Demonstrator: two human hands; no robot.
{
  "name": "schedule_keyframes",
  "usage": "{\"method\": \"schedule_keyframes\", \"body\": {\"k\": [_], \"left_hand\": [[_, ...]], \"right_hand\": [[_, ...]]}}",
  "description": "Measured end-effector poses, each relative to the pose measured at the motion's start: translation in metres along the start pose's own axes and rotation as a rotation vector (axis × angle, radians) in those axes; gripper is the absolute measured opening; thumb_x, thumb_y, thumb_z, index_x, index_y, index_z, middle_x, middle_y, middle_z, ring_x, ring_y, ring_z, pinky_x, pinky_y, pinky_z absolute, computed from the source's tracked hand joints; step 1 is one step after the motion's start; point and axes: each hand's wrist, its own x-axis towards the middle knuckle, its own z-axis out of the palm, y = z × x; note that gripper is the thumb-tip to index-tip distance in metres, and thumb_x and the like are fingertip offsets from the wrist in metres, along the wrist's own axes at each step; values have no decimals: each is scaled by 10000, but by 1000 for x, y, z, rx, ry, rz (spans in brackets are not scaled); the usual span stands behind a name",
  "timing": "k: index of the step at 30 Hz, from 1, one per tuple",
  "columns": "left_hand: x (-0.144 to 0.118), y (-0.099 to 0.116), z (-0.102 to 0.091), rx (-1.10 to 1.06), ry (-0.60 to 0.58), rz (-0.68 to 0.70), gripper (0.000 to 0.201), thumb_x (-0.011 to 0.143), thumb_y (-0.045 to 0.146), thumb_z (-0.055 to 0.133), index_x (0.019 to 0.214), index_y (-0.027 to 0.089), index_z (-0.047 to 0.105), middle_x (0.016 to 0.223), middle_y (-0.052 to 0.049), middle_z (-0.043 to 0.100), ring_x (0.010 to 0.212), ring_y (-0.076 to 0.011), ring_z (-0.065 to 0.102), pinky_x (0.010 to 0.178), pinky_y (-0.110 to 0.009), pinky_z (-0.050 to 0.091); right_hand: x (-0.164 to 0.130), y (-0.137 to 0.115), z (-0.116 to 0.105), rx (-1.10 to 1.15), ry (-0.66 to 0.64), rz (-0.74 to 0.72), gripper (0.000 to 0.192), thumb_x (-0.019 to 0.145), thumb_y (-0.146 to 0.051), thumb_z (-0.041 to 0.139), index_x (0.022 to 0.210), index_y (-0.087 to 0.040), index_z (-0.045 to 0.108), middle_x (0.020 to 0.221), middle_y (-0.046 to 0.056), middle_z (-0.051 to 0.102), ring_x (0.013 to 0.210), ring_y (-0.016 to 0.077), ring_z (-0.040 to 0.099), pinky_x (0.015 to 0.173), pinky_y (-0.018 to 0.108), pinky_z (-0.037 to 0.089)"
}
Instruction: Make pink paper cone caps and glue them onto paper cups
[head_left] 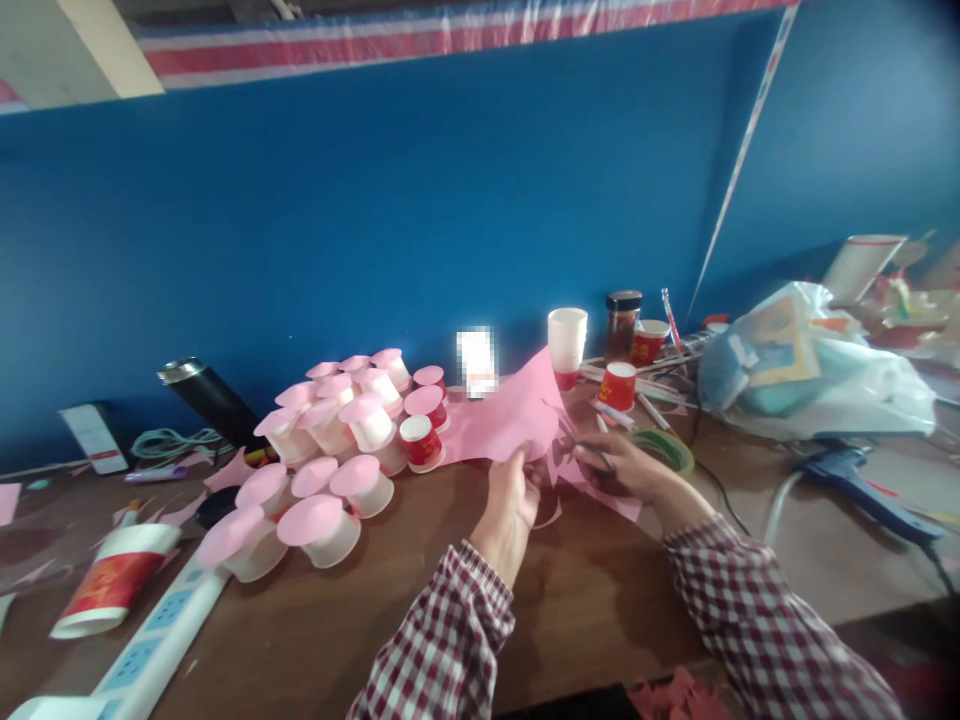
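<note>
My left hand (514, 500) pinches the lower edge of a large sheet of pink paper (495, 420), which is raised off the table and bends upward at its right corner. Closed around a pair of scissors (568, 433), my right hand (619, 465) is at the right edge of the sheet; the blades are partly hidden against the paper. Pink offcuts (600, 495) lie beneath that hand. Left of the sheet stands a red paper cup (421, 443), beside several cups with pink paper discs on top (365, 415).
A stack of white cups (567, 335), a dark-lidded jar (622, 325) and a roll of green tape (664, 452) are behind and right. Farther right are a plastic bag (817, 370) and a blue glue gun (870, 490). A power strip (161, 630) and a tipped cup (116, 580) lie at left.
</note>
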Motion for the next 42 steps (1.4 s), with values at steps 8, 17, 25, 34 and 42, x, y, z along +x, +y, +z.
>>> {"method": "schedule_keyframes", "body": {"k": [8,17,25,34,42], "left_hand": [[-5,4,3,134,-41,221,261,667,90,684,909,140,600,847,-68,685,704,-148,654,636,-258,538],[19,15,-42,500,23,627,313,658,197,718,949,119,632,958,-107,689,866,-193,655,820,-312,500],[19,29,-53,626,51,671,320,635,191,727,940,133,646,926,-93,697,872,-211,651,828,-321,495],[19,39,-51,665,2,669,346,641,205,725,964,118,638,957,-108,689,893,-223,642,839,-333,489],[20,41,-51,626,-38,675,344,627,201,734,951,131,643,942,-95,693,897,-220,642,850,-329,482]], "right_hand": [[-2,-7,2,32,-27,39,367,736,-493,649,844,-142,621,544,-33,485,472,75,423,433,204,300],[7,4,14,-47,-119,66,490,705,-525,664,978,-118,645,578,-23,525,488,93,496,459,217,366],[8,9,18,-102,-140,15,478,737,-523,638,985,-115,637,603,-4,565,514,107,528,499,238,405],[6,3,21,-112,-149,8,487,767,-528,603,1010,-109,642,679,31,594,572,118,542,495,226,379],[6,9,19,-42,-168,27,464,784,-511,597,1043,-127,625,759,48,600,646,129,551,531,225,384]]}}
